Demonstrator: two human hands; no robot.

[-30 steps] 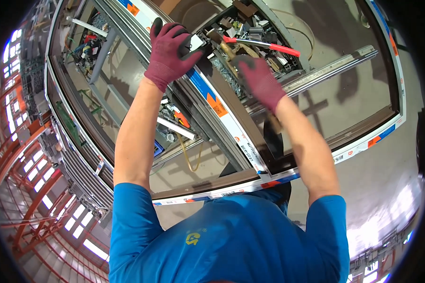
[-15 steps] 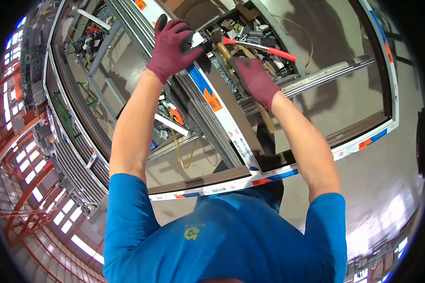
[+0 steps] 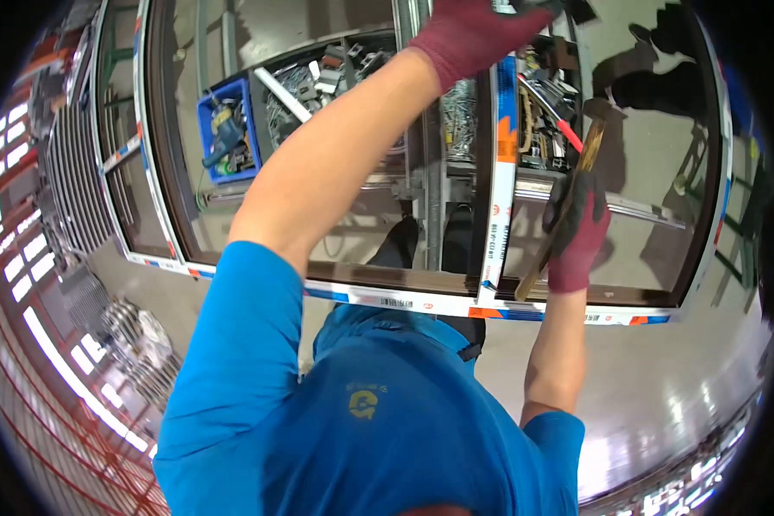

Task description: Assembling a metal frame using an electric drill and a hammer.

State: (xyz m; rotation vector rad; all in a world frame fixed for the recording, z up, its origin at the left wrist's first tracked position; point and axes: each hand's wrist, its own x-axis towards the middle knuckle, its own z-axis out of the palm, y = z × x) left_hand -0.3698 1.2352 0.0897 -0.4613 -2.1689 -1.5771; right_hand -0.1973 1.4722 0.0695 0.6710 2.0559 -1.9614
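Brown-handled hammer (image 3: 591,150), maroon-and-black gloves (image 3: 583,236) — blue shirt (image 3: 396,451)

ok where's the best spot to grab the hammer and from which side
I'd take the hammer by its long, slim wooden handle, from the right: the head sits at the far end, and the near end slants toward the frame's middle bar, leaving less room on the left. The right hand grips it mid-handle.

A head-worn fisheye camera looks steeply down, close over the blue shirt (image 3: 370,456). The frame (image 3: 500,185) lies farther ahead.
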